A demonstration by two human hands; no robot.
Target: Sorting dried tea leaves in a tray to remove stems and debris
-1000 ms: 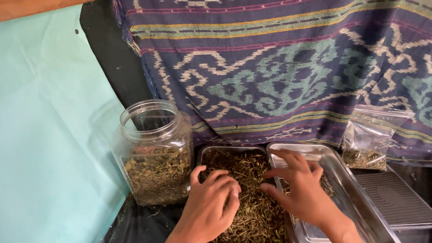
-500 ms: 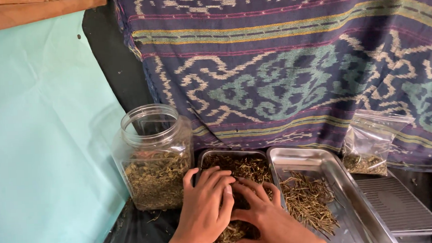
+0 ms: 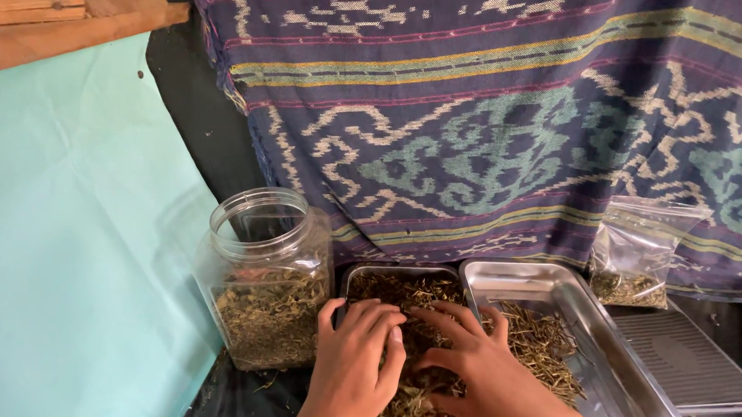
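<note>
My left hand (image 3: 354,363) and my right hand (image 3: 469,363) lie side by side, palms down, in a metal tray (image 3: 399,271) heaped with dried brown-green herb leaves (image 3: 408,292). Both hands have their fingers curled into the leaves, fingertips nearly touching; whether they pinch any pieces is hidden. Right of it, a second metal tray (image 3: 549,280) holds a pile of thin dried stems (image 3: 544,347) next to my right hand.
A clear open plastic jar (image 3: 267,275) part-filled with dried leaves stands left of the trays. A clear plastic bag (image 3: 636,251) with some herb leans at the right, above a ribbed grey tray (image 3: 686,357). A patterned woven cloth (image 3: 500,119) hangs behind; a teal sheet (image 3: 72,246) covers the left.
My right hand moved left from the stem tray into the leaf tray beside my left hand. The view has shifted slightly, so everything sits lower in the picture.
</note>
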